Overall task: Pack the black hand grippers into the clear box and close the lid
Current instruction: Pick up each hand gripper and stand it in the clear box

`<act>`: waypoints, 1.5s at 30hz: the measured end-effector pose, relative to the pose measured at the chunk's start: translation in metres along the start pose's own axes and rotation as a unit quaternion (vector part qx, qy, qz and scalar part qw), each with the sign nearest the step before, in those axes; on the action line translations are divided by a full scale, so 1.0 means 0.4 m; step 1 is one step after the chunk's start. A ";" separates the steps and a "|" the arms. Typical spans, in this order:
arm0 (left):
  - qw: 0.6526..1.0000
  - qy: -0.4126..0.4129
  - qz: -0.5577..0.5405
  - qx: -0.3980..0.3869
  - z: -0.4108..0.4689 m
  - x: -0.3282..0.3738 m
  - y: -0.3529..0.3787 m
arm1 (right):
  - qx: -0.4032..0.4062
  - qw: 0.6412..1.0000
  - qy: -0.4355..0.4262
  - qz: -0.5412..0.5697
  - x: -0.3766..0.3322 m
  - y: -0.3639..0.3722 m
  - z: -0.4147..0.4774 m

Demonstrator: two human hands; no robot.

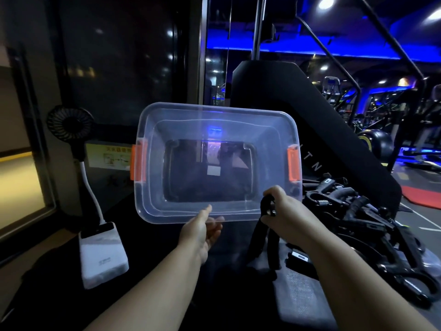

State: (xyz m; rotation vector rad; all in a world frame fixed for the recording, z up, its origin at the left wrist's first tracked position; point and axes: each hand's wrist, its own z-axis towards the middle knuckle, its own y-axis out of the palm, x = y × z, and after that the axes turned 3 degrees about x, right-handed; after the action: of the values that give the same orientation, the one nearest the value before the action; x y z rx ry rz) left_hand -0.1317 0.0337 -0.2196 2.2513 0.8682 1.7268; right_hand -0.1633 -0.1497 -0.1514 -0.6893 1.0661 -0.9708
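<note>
The fingers of your left hand (201, 232) pinch the near rim of the clear box (152, 130), thumb on top. The box is tipped with its open mouth toward you, at twelve o'clock from that hand. Your right hand (287, 211) grips the top of a black hand gripper (256, 240) at the box's five o'clock corner, handles hanging. At three o'clock, a pile of hand grippers (355, 211) lies on the dark surface (167, 297).
</note>
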 end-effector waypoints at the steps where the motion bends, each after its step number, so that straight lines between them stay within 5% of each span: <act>1: 1.000 0.000 0.002 -0.005 0.000 -0.001 -0.005 | -0.014 1.000 -0.002 -0.006 -0.003 0.000 -0.004; 7: 0.999 0.023 0.010 -0.025 0.000 -0.016 -0.017 | -0.055 0.998 0.019 -0.026 0.003 -0.012 -0.012; 14: 0.987 0.150 0.021 0.045 0.000 -0.056 -0.015 | 0.022 0.999 0.034 0.021 0.018 -0.005 -0.037; 26: 0.985 0.164 0.019 0.055 0.003 -0.057 -0.010 | 0.148 0.968 0.027 0.202 0.044 -0.056 0.021; 45: 0.981 0.179 0.008 0.068 -0.010 -0.047 -0.012 | 0.071 0.995 0.057 0.026 0.042 0.087 0.300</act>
State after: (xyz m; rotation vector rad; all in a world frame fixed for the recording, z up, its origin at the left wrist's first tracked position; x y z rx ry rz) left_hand -0.1400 0.0266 -0.2361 2.0599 1.0690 2.1837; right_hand -0.0374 -0.1481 -0.1451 -0.4918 1.0972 -1.0402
